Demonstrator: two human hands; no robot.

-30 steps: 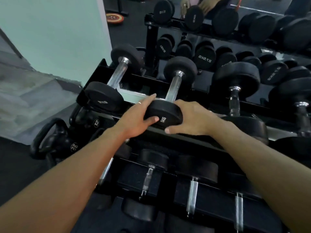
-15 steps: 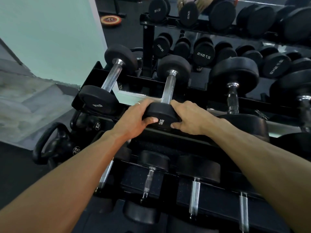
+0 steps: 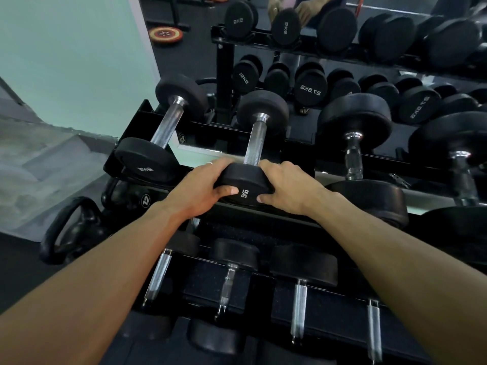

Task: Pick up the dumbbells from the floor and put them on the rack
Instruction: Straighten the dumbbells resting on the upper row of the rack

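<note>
Barely shifted since before, both hands, left hand (image 3: 203,192) and right hand (image 3: 287,189), clasp the heavy, rigid 5 kg dumbbell's (image 3: 245,187) near head on the rack (image 3: 263,214).

5 kg dumbbell (image 3: 254,154) on rack (image 3: 266,139) top tier, between two neighbouring dumbbells (image 3: 163,130) (image 3: 354,154).

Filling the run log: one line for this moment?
stage: racking | left hand and right hand: grip near head of 5KG dumbbell | dumbbell: on top shelf
</note>
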